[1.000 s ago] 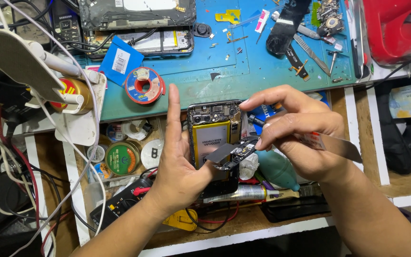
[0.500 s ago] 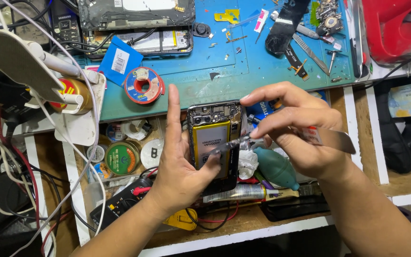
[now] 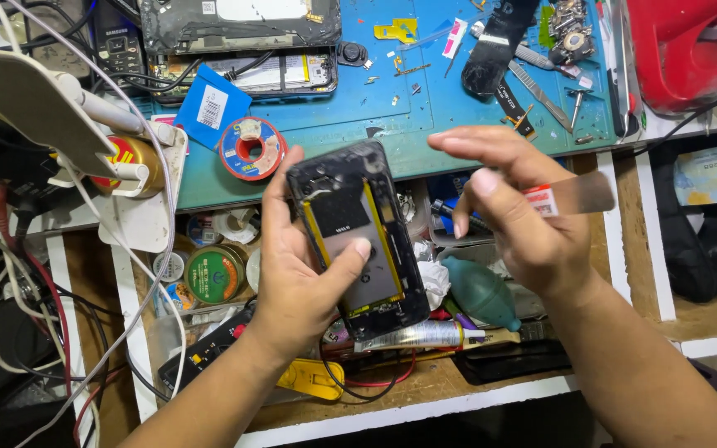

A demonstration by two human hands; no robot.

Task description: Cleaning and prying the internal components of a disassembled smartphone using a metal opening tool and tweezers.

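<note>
- Left hand (image 3: 296,278), centre of frame: grasping an opened phone body (image 3: 358,236), back cover off, tilted slightly; thumb pressed on the grey panel inside, fingers wrapped behind the left edge.
- Right hand (image 3: 512,216), right of centre: pinching a thin flat metal blade (image 3: 578,195) with a red-and-white tag at the grip; blade points toward the right edge, clear of the phone. Hand somewhat motion-blurred.
- Work surface: blue mat (image 3: 375,116) across the upper middle, littered with small screws and scraps.
- On the mat, top centre: another dismantled phone (image 3: 242,25) with a second opened unit below it; a solder spool (image 3: 251,149) at the mat's lower left; a blue card (image 3: 213,104) beside it.
- Upper right of mat: tweezers (image 3: 541,83) and a black strip.
- Far upper right: red plastic casing (image 3: 690,50).
- Upper left: white lamp arm (image 3: 35,95) with tangled cables hanging toward the lower left.
- Below the mat edge: open drawer with round tins (image 3: 213,274), a teal rubber blower (image 3: 479,290), a tube and crumpled tissue.
- Bottom: white bench frame, yellow tool (image 3: 313,377) on the wood.
</note>
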